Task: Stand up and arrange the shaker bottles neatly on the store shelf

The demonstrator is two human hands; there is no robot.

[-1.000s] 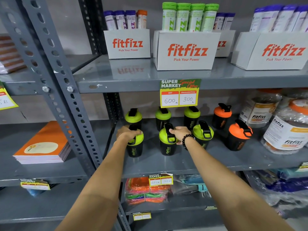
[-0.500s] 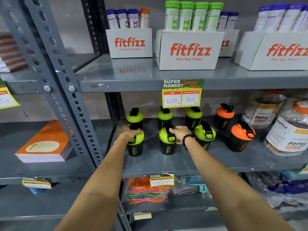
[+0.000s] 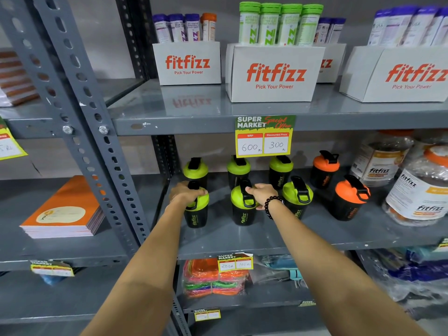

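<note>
On the middle shelf [image 3: 266, 235], left hand [image 3: 186, 194] grips one green-lidded shaker [image 3: 196, 210]; right hand [image 3: 263, 194] grips its neighbour [image 3: 242, 209]

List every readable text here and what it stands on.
"fitfizz Pick Your Power": white boxes on the top shelf.
"SUPER MARKET", "MRP 600", "Discounted Price 300": price tag.
"fitfizz": shaker bottles and big jars.
"SUPER MARKET 200, 100": lower tag.
Tube labels and other tags: too small or blurred.
</note>
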